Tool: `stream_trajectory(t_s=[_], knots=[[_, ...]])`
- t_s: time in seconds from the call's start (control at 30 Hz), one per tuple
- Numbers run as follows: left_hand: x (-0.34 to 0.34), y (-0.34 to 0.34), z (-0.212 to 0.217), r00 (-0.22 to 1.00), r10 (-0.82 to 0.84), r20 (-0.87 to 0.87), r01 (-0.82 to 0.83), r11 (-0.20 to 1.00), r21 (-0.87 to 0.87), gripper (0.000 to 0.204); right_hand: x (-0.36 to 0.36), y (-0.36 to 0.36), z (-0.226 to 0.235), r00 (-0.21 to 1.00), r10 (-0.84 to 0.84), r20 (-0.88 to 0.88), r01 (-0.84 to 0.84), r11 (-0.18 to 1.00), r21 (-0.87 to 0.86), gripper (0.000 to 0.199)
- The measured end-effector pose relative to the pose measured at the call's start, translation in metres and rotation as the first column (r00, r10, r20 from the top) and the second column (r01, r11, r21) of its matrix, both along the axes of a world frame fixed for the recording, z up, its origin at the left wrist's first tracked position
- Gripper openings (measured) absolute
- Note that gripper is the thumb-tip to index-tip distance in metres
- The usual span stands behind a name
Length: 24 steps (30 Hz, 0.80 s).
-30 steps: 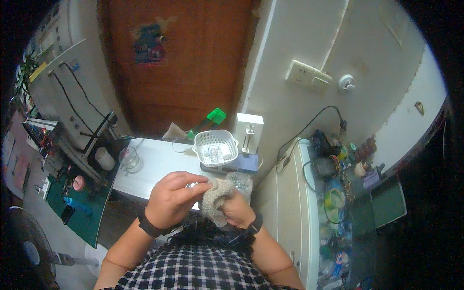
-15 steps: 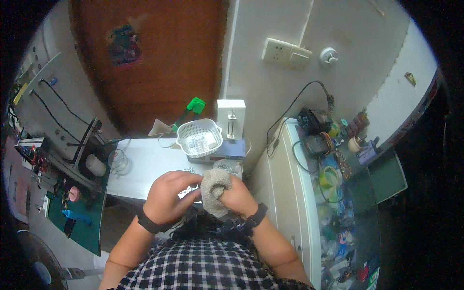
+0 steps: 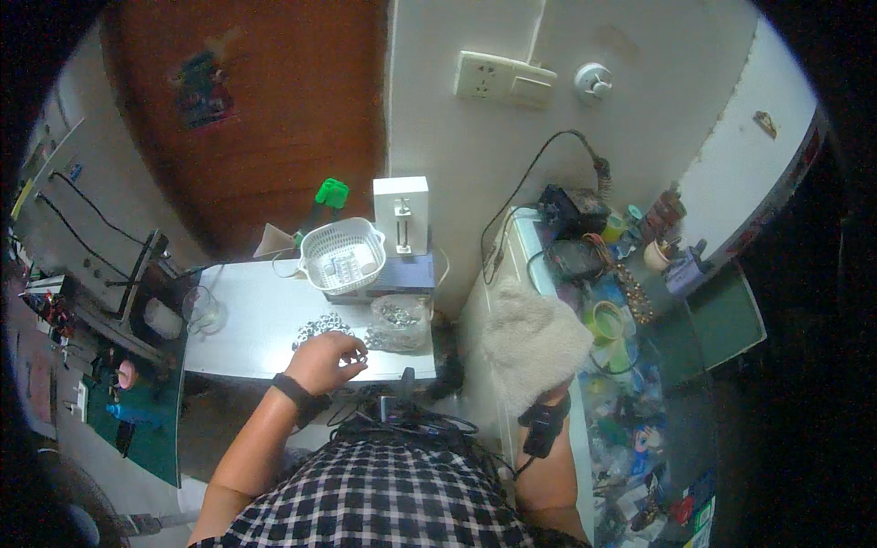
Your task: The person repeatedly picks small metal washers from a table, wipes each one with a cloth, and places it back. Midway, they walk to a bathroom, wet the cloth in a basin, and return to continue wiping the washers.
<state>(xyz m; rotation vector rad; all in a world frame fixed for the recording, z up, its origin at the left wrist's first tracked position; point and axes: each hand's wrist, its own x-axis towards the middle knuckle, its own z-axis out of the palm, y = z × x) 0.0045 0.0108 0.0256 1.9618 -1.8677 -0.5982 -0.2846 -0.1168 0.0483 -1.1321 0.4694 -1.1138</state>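
The left hand (image 3: 327,359) reaches with bent fingers, holding nothing, for the little metal rings (image 3: 320,327), and the right hand (image 3: 548,395) hides under the cloth (image 3: 534,342), its grip unseen.

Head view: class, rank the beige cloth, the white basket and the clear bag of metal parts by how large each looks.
1. beige cloth, largest, though it may lie nearer the camera.
2. white basket.
3. clear bag of metal parts, smallest.

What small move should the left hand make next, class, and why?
Probably close the fingers on one small metal part. The left hand rests at the near edge of that loose pile on the white table, while the right hand is hidden under a beige cloth.
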Motion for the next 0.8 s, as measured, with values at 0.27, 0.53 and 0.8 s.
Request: stream_trajectory(t_s=[0.27,0.53,0.8], knots=[[-0.003,-0.079,-0.053,0.99,0.141,-0.001,-0.14,0.988,-0.065,0.026,-0.036,-0.005,0.024,0.842,-0.26,-0.472,0.094,0.934,-0.346,0.047],[0.007,-0.062,-0.084,0.956,0.288,-0.058,-0.292,0.952,-0.092,0.033,-0.043,-0.031,-0.015,0.878,0.215,0.428,-0.363,0.881,0.303,0.048],[0.04,0.038,-0.053,0.875,0.483,0.013,-0.481,0.873,-0.085,0.024,-0.026,-0.034,-0.02,0.984,0.147,-0.104,-0.147,0.989,0.015,0.054]])
